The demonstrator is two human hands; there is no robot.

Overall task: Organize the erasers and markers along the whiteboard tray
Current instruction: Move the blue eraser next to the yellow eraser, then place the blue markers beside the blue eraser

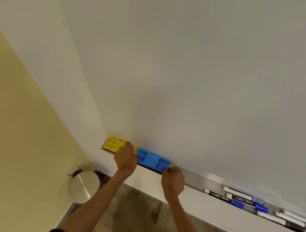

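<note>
At the far left end of the long metal whiteboard tray (194, 177), a yellow plastic eraser (112, 144) sits flush against the tray's end, and a blue plastic eraser (151, 160) lies end to end with it, touching. The left hand (125, 159) rests over the seam between the two, its grip curled closed over the yellow eraser's right end. The right hand (173, 179) pinches the blue eraser's right corner, its grip closed on it.

Right of the blue eraser a bare stretch of tray runs open as far as a loose cluster of markers. Blue-capped white markers (242, 200) lie nearest; black-and-white markers (294, 221) lie beyond, cut off by the frame's right edge. "camlin" reads on two barrels; the smaller print is too fine to make out.

The left hand hides the yellow eraser's right end. Below, a round steel pedal bin (83, 185) stands in the corner on the mottled floor (143, 222).
</note>
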